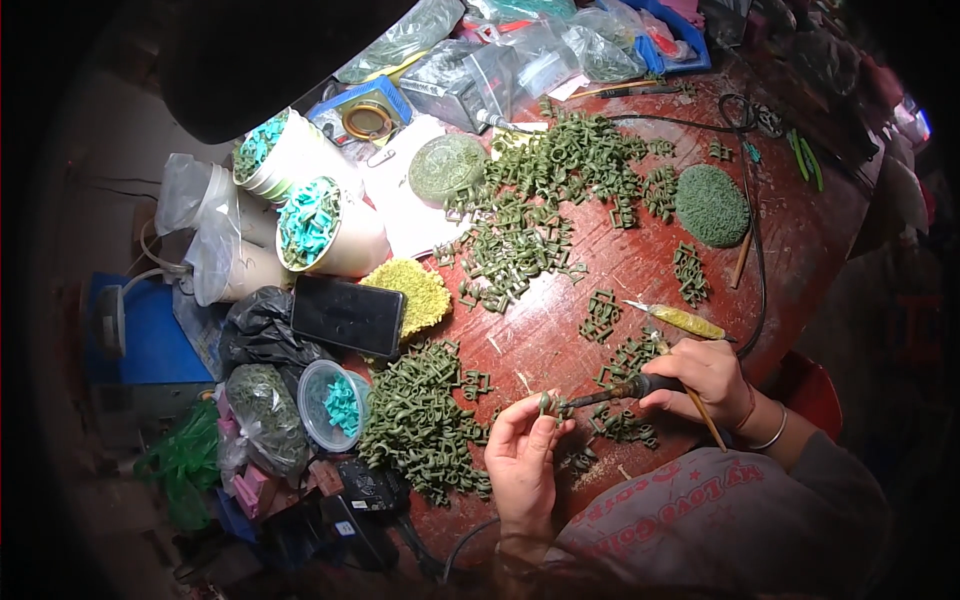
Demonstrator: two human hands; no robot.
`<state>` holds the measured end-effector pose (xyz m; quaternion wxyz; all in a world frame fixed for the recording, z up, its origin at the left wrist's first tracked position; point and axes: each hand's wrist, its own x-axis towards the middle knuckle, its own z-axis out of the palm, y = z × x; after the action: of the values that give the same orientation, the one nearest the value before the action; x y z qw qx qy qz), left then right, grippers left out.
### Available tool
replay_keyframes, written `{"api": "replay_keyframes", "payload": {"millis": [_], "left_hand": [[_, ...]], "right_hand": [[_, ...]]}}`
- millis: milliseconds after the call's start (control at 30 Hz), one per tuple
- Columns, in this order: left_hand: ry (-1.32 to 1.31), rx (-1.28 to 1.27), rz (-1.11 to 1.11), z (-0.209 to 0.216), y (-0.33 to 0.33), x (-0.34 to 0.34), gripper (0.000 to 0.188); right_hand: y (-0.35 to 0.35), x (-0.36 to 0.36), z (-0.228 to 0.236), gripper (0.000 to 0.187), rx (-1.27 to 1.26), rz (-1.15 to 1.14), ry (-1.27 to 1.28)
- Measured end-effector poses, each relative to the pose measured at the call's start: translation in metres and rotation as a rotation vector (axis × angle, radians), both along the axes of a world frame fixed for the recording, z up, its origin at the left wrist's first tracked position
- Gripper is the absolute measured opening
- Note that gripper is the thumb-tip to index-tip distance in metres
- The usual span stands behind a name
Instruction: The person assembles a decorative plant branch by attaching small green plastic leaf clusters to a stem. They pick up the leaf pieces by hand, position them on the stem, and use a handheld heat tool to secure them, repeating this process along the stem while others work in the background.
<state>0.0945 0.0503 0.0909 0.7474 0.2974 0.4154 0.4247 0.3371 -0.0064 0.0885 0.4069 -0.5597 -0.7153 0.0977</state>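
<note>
My left hand (522,452) pinches a small green wax-like piece (546,403) between thumb and fingertips. In my right hand (706,378) is a soldering-iron-like tool with a black handle (655,385), its dark shaft reaching left so that the tip meets or nearly meets the piece. A thin wooden-handled tool (706,418) is also tucked between the right fingers. Beneath and beside the hands lie loose green pieces (622,428). A larger heap of green pieces (425,420) rises just left of my left hand. Just beyond the right hand rests a yellow-handled pointed tool (685,321).
More green pieces (520,240) spread across the red table (530,340). A round green textured pad (712,205), green-handled pliers (806,160) and a black cable (762,290) are at right. Leftward stand a phone (348,315) on a yellow sponge, a clear tub (333,405) and white buckets (345,240).
</note>
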Motion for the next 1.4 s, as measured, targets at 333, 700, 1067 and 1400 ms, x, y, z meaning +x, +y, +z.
{"api": "replay_keyframes", "payload": {"millis": [333,700,1067,1400], "left_hand": [[-0.099,-0.109,0.027,0.0002,0.0026,-0.0003,0.019],[-0.085,-0.108,0.021,-0.0014,0.0012,-0.0018,0.021],[-0.068,-0.092,-0.007,-0.0009,0.0022,-0.0015,0.021],[-0.074,-0.092,-0.013,-0.0001,0.0025,0.0003,0.022]], "right_hand": [[0.0002,-0.0008,0.0057,0.037,0.071,-0.017,-0.059],[0.0008,-0.0029,0.0049,0.038,0.039,-0.005,-0.082],[0.0008,-0.0021,0.0043,0.038,0.029,-0.009,-0.089],[0.0003,-0.0015,0.005,0.037,0.023,-0.017,-0.084]]}}
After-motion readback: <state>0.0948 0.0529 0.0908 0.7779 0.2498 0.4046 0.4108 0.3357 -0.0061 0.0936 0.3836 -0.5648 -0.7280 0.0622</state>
